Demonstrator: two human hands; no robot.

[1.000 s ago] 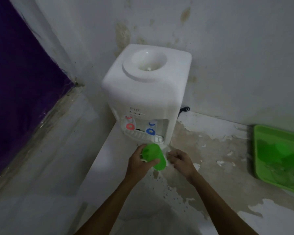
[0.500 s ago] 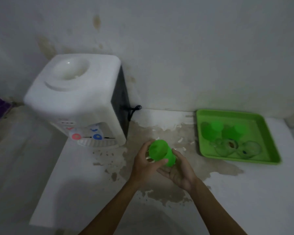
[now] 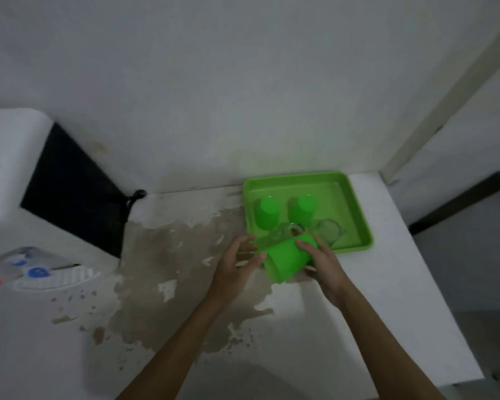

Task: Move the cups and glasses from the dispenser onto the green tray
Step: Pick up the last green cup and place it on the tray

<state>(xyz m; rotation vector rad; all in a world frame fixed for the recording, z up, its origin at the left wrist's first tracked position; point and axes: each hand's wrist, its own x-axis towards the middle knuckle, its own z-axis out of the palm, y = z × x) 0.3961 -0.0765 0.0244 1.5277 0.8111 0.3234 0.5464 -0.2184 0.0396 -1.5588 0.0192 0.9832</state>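
My right hand (image 3: 322, 262) grips a green plastic cup (image 3: 286, 259), tilted with its mouth toward me, just in front of the near left corner of the green tray (image 3: 355, 209). My left hand (image 3: 236, 265) is open beside the cup, its thumb touching the rim. On the tray stand two green cups upside down (image 3: 267, 212) (image 3: 302, 207). Nearer the tray's front edge are two clear glasses, one (image 3: 329, 229) to the right and one (image 3: 282, 235) partly hidden behind the held cup. The white water dispenser (image 3: 18, 180) is at the left edge.
A white counter (image 3: 387, 313) with a large stained, peeling patch carries everything; its right edge drops off past the tray. A stained wall runs behind. The dispenser's black cord (image 3: 132, 199) hangs at its back. Its red and blue taps (image 3: 36, 272) sit over a white drip grille.
The view swung right from the dispenser to the tray. The green cup travelled right, passed from my left hand into my right, and now hangs tipped at the tray's near corner.
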